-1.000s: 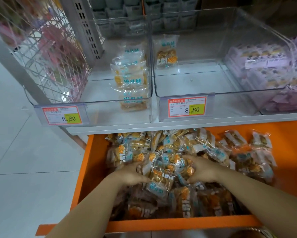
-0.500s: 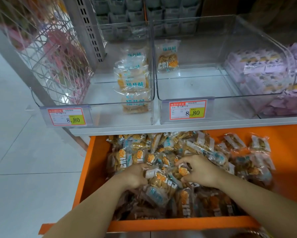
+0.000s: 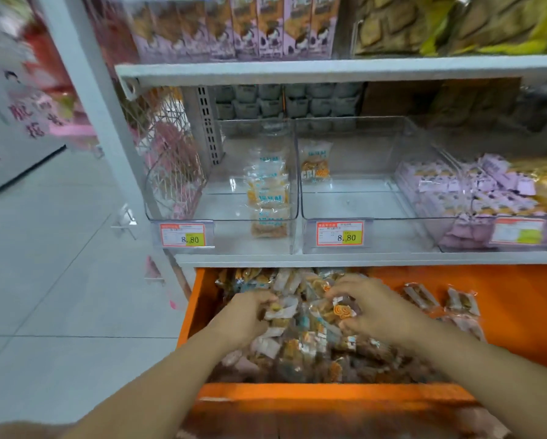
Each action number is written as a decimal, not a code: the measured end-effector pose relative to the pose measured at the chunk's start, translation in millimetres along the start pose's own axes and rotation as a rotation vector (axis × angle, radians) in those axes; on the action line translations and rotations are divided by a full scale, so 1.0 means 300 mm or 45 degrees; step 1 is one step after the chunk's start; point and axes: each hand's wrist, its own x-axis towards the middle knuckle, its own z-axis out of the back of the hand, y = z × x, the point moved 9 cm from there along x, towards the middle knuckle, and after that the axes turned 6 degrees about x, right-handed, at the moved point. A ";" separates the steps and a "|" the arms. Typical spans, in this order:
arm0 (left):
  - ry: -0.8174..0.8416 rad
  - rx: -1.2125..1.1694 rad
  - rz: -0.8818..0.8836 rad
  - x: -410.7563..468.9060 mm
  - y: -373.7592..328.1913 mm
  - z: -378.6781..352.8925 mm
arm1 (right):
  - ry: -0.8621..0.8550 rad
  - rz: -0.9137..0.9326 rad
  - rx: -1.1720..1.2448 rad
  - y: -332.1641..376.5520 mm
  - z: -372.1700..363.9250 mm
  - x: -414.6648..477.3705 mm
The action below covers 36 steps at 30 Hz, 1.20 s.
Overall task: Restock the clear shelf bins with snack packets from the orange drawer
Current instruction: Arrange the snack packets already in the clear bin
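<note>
The orange drawer (image 3: 503,312) stands pulled out below the shelf, its left half heaped with snack packets (image 3: 307,350). My left hand (image 3: 250,315) and my right hand (image 3: 373,308) both grip a bunch of packets (image 3: 310,308) gathered between them at the top of the heap. Above, the left clear bin (image 3: 221,217) holds a short stack of packets (image 3: 267,198) against its right wall. The middle clear bin (image 3: 373,213) holds one packet (image 3: 315,163) standing at its back left.
A third clear bin (image 3: 449,229) on the right is full of purple packets. Price tags reading 8.80 hang on the bin fronts. A shelf (image 3: 329,69) with boxes and bags runs above. A wire rack (image 3: 171,160) and white floor tiles (image 3: 60,264) lie to the left.
Both hands have closed in on the packets and lifted slightly toward the drawer's back. The camera has tilted up, bringing the upper shelf into view.
</note>
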 end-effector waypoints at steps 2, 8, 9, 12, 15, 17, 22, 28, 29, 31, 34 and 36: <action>-0.087 -0.003 -0.078 -0.046 -0.044 0.084 | -0.040 0.041 -0.040 0.061 0.053 -0.023; -0.250 -0.022 -0.229 -0.235 -0.194 0.351 | -0.113 0.146 -0.105 0.242 0.191 -0.090; -0.264 -0.024 -0.260 -0.266 -0.213 0.388 | -0.121 0.161 -0.113 0.271 0.214 -0.100; -0.370 -0.011 -0.285 -0.344 -0.231 0.499 | -0.164 0.200 -0.128 0.358 0.290 -0.130; -0.517 -0.016 -0.311 -0.414 -0.244 0.622 | -0.264 0.251 -0.105 0.439 0.362 -0.148; -0.646 -0.019 -0.320 -0.451 -0.249 0.706 | -0.333 0.285 -0.077 0.481 0.395 -0.145; -0.973 -0.043 -0.330 -0.462 -0.254 0.856 | -0.525 0.350 0.105 0.562 0.442 -0.076; -1.175 0.000 -0.319 -0.321 -0.193 0.911 | -0.680 0.303 0.352 0.591 0.423 0.122; -1.186 0.005 -0.307 -0.287 -0.176 0.917 | -0.692 0.294 0.392 0.589 0.412 0.159; -1.202 0.019 -0.287 -0.219 -0.145 0.928 | -0.713 0.276 0.452 0.583 0.395 0.228; -1.176 0.013 -0.239 -0.112 -0.092 0.942 | -0.735 0.263 0.476 0.578 0.377 0.333; -1.176 -0.052 -0.212 -0.054 -0.053 0.955 | -0.741 0.247 0.507 0.575 0.363 0.401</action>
